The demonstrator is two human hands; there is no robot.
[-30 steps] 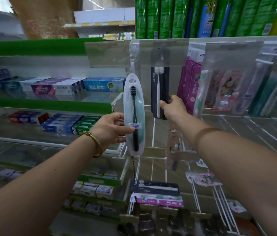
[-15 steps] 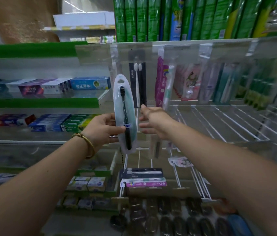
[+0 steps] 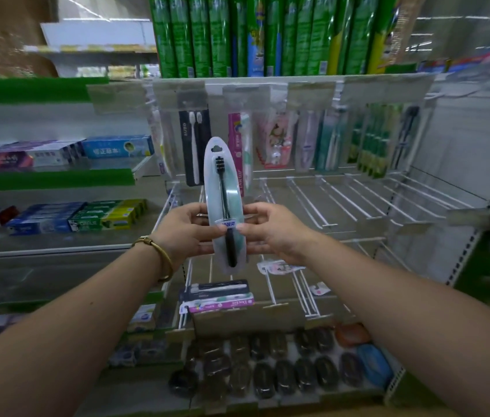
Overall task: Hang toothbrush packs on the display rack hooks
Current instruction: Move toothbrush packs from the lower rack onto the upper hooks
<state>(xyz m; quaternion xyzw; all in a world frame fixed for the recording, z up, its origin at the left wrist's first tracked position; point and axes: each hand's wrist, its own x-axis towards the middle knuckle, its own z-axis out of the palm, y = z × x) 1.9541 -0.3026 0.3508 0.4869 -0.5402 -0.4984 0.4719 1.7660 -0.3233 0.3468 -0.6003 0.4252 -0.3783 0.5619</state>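
Observation:
An oval clear blister pack with a black toothbrush stands upright in front of me. My left hand grips its lower left edge, and my right hand pinches its lower right edge. Behind it, a black two-brush pack and several other toothbrush packs hang from the top row of hooks. Bare white wire hooks jut out of the rack in the row below, to the right of the held pack.
Flat toothbrush packs lie on lower hooks beneath my hands. Toothpaste boxes fill the shelves on the left. Green packages stand on the top shelf. Dark oval soap cases line the bottom shelf.
My right hand left the hanging black pack, came down and took hold of the oval pack's right edge. The view swung so the rack sits more central.

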